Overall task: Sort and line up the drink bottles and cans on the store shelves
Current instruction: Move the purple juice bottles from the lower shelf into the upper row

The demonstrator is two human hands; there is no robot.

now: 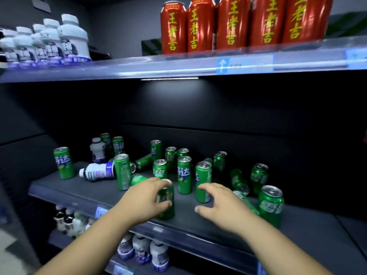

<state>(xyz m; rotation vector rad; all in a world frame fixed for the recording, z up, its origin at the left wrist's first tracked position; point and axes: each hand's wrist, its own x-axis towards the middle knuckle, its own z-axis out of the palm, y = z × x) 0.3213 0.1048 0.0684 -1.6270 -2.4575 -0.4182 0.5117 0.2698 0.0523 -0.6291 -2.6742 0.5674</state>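
Note:
Several green cans stand scattered on the middle shelf (83, 190), some lying on their sides. My left hand (146, 197) is wrapped around one upright green can (166, 203) near the shelf's front edge. My right hand (220, 205) hovers open just to its right, fingers spread, in front of another upright green can (203, 180) and above a tipped green can (246, 202). A white bottle (98, 171) lies on its side at the left, and another white bottle (97, 149) stands behind it.
The top shelf (139, 66) carries white bottles (49, 41) at the left and tall red cans (228, 22) at the right. Below the middle shelf stand more white bottles (143, 253). A stout green can (270, 204) stands at the right front.

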